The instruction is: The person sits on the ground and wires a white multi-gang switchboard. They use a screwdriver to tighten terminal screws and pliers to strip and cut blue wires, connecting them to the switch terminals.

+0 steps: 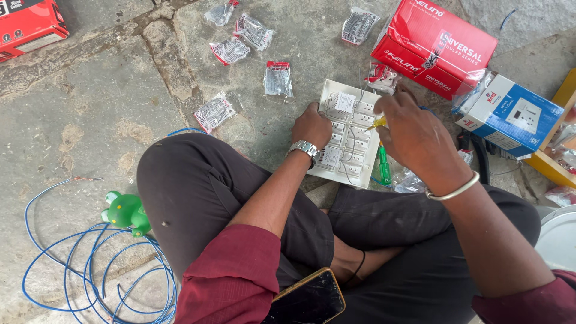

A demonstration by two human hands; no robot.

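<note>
Switch plate [350, 133], white, lay back-side up on the stone floor [90, 120] just in front of the person's crossed legs, w/ rows of switch modules and thin wires showing. Left hand [311, 126] was clamped on the plate's left edge, steadying it. Right hand [414, 135] was closed around a small yellow-tipped tool [378, 123], prob. a tester or screwdriver, tip down on the modules near the plate's right side. A green-handled screwdriver [384, 165] lay just beside the plate's lower right edge.

Risks, as I judged them: tip could slip off a terminal, since the plate sat on uneven stone and was held by one edge only; slip would nick a wire or jab the left fingers, which were close. Loose thin wires could get pulled out if the plate tilted. Small bagged parts [278, 78] were scattered nearby and easy to kick or lose. Phone [309, 297] rested on the lap w/ no support; a lean fwd could drop it. Blue wire coil [90, 270] by the left knee could snag a leg. Red box [435, 45] sat touching the plate's top corner, crowding the right hand.
</note>
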